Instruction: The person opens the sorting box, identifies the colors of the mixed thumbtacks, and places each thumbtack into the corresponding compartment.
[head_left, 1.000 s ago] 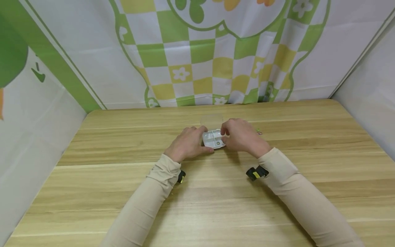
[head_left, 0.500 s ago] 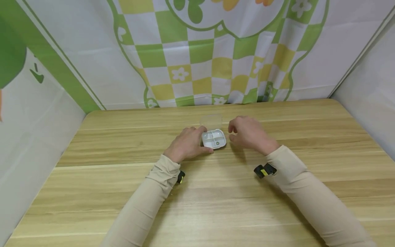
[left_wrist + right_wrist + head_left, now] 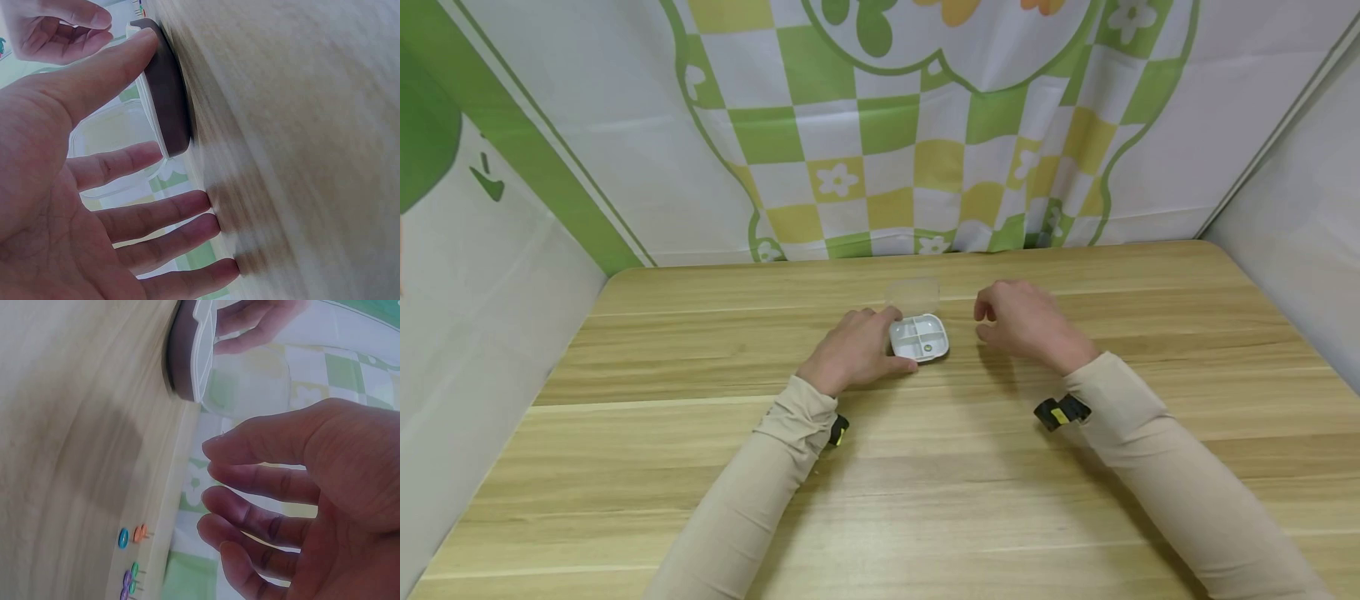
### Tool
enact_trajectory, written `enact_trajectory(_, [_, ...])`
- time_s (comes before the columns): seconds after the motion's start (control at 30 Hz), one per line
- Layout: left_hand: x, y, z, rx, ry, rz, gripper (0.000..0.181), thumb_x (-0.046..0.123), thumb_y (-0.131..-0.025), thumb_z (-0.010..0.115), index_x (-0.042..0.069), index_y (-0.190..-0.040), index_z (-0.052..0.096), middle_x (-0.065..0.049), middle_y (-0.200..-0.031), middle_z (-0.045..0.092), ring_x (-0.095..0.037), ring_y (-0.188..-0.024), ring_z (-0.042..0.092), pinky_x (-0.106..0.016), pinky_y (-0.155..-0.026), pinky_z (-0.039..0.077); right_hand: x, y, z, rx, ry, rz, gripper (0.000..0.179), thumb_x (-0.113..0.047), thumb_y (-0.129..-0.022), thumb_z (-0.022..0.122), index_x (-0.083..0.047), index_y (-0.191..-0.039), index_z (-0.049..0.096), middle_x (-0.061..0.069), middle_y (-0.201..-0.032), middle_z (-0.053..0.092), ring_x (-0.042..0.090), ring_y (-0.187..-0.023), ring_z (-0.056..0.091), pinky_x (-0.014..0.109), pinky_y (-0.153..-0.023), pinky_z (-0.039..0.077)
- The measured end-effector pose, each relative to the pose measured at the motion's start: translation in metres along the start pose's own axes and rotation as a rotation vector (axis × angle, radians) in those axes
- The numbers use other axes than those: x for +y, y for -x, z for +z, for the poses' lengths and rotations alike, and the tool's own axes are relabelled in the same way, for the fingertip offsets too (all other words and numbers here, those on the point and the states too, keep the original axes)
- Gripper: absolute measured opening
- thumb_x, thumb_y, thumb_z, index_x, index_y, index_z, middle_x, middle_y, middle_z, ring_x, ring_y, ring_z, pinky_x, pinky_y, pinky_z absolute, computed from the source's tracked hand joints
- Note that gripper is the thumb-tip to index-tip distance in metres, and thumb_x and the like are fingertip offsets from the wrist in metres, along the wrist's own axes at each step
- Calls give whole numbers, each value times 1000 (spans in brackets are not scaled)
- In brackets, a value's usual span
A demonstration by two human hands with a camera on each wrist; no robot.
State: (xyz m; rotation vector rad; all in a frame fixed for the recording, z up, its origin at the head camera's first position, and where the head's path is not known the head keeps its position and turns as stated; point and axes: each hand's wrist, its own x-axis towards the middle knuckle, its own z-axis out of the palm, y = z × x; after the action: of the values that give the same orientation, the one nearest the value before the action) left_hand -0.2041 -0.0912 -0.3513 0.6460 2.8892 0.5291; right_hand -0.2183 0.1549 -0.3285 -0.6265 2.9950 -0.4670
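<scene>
A small white pill box with several compartments lies on the table, its clear lid swung back. In the near right compartment is one small round piece. My left hand pinches the box between thumb and forefinger; its other fingers touch the table in the left wrist view. That view shows the box's dark brown side. To the right of the box, my right hand is raised over the table, fingers loosely curled, holding nothing. Nearby in the right wrist view lie small round coloured pieces with thin pins, among them a blue one.
An orange piece, green ones and purple ones lie close together; my right hand hides them in the head view. A checkered cloth hangs behind the wooden table's far edge.
My right hand has left the box and moved to the right, over the place where the small coloured pieces showed. The left hand has kept its grip on the box.
</scene>
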Motion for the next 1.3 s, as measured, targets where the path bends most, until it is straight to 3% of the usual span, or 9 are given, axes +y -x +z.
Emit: enact_trajectory(1.3, [1,0,0,3,2,-6,71,42,-83,84,4,-137,56,-16,-119,66,-31,-109,60,-44,-92,49,33,15,-7,19,47,3,9,-9,-85,71,-3,-91,74,7,-84,66,25,-74,59,45,-69,49])
